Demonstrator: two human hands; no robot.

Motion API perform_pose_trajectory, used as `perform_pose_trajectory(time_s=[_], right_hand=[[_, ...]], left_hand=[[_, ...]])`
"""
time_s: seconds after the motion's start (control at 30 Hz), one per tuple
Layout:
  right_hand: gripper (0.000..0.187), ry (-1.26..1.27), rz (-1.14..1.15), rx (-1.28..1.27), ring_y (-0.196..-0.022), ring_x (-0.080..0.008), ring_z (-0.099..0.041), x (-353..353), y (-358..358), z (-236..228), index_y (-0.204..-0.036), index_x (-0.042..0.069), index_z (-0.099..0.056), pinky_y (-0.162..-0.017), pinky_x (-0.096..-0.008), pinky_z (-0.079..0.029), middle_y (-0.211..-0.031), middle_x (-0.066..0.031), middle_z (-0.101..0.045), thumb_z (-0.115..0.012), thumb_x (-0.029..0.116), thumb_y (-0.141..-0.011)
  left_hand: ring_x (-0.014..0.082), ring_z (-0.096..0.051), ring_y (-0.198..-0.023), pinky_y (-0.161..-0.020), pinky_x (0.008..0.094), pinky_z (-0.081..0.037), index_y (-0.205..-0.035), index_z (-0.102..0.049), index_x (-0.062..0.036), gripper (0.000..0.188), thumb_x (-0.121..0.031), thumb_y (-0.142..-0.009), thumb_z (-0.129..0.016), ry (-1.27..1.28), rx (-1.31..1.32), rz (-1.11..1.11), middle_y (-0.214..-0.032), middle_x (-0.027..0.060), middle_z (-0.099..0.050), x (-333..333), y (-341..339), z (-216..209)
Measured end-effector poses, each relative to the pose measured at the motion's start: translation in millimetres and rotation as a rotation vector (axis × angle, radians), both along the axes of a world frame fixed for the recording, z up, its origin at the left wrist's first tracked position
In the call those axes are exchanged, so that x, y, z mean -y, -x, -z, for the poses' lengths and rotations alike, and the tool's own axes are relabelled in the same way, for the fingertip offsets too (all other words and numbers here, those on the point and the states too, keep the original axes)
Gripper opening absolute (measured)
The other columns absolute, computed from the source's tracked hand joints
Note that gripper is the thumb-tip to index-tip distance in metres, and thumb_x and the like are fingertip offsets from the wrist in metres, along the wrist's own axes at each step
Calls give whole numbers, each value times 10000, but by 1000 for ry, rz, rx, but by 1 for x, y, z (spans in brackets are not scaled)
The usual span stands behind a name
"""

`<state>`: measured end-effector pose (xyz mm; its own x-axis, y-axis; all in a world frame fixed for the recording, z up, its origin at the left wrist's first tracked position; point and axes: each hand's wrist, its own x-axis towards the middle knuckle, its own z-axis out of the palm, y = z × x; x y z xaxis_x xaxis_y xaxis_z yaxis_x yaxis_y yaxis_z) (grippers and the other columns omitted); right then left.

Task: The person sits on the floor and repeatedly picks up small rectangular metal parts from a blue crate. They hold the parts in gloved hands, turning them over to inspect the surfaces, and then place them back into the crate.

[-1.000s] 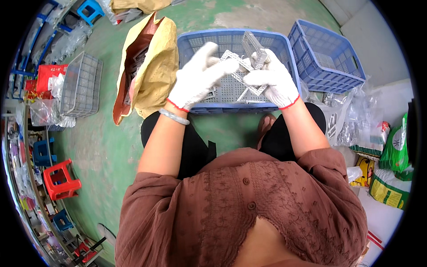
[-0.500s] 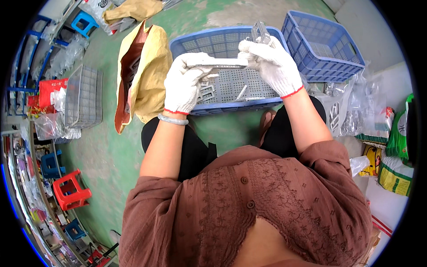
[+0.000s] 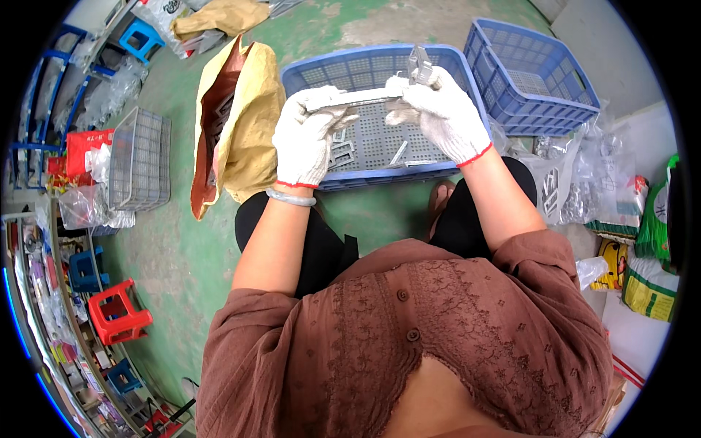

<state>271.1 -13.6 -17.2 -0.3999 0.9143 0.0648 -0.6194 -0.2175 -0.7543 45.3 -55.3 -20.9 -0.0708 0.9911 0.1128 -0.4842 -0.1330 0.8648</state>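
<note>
White knitted gloves with red cuffs cover both my hands. My left hand is closed on one end of a flat grey metal bar, held level over a blue plastic crate. At the bar's other end, the fingers of my right hand pinch it. A second grey metal piece, a small frame, sticks up from the top of my right hand, between thumb and fingers. Below, in the crate, lie several grey metal frames and a thin strip.
A yellow woven sack with metal pieces inside stands open left of the crate. Another blue crate sits at the far right, near clear plastic bags. Farther left are a grey mesh crate and a red stool.
My right hand has turned slightly and its lower fingers have spread below the bar. The bar's right end has risen a little. My left hand stays on the bar.
</note>
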Motion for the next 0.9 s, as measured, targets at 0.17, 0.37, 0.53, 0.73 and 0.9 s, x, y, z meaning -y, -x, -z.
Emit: perform_pose_trajectory(time_s=[0.17, 0.37, 0.53, 0.73, 0.9], right_hand=[[270, -11, 20, 4, -918, -287, -686, 2, 0, -1, -1109, 12, -505, -770, -458, -602, -1097, -176, -658, -670, 14, -895], [245, -23, 23, -8, -913, -280, -688, 1, 0, 0, -1092, 6, -537, -773, -461, -603, -1096, -168, -665, -675, 19, -890], [240, -28, 11, 11, -909, -275, -686, 1, 0, -2, -1092, 6, -551, -775, -461, -599, -1080, -156, -667, -677, 9, -888], [289, -44, 54, 3, -917, -262, -679, 1, -1, -1, -1122, 3, -531, -788, -462, -593, -1082, -145, -663, -679, -9, -875], [309, -80, 134, 12, -955, -241, -668, -3, -5, 8, -1122, -6, -537, -862, -408, -566, -1088, -136, -660, -689, -29, -854]], left_hand=[[239, -693, -928, -795, 367, -619, -1150, -553, 41, 262, 38, -899, -630, 9, -7, -14, -1069, 153, -649, 4, -4, -6], [262, -689, -944, -832, 389, -605, -1152, -554, 39, 263, 28, -899, -624, 29, -16, -3, -1092, 165, -645, 4, -3, -5], [294, -671, -1012, -881, 435, -585, -1164, -549, 31, 275, 7, -900, -621, 34, -20, 17, -1136, 173, -640, 3, 1, 2], [303, -659, -1043, -891, 428, -578, -1224, -531, 33, 344, 35, -891, -622, 67, -8, 100, -1177, 169, -611, 0, 0, 2], [314, -616, -1104, -928, 451, -548, -1414, -405, 7, 604, 65, -860, -638, 161, 74, 256, -1306, 182, -502, 11, -7, -14]])
